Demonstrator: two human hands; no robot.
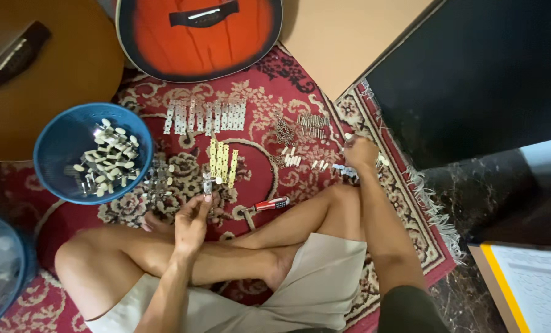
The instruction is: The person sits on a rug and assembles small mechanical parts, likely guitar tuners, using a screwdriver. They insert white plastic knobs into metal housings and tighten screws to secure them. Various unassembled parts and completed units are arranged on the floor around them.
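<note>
Left hand (192, 223) grips a small silver metal tuner plate (208, 184) just right of the round blue plastic basket (59, 151). Right hand (360, 152), farther right, pinches small white parts (343, 169) on the red patterned carpet (257, 179). Pick one part at a time, keeping rows undisturbed.

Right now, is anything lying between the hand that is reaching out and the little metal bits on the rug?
Nothing visible does. The right hand is already down on the rug, its fingers among the small metal parts by the rug's border. The left hand holds another small metal part over the knee.
</note>
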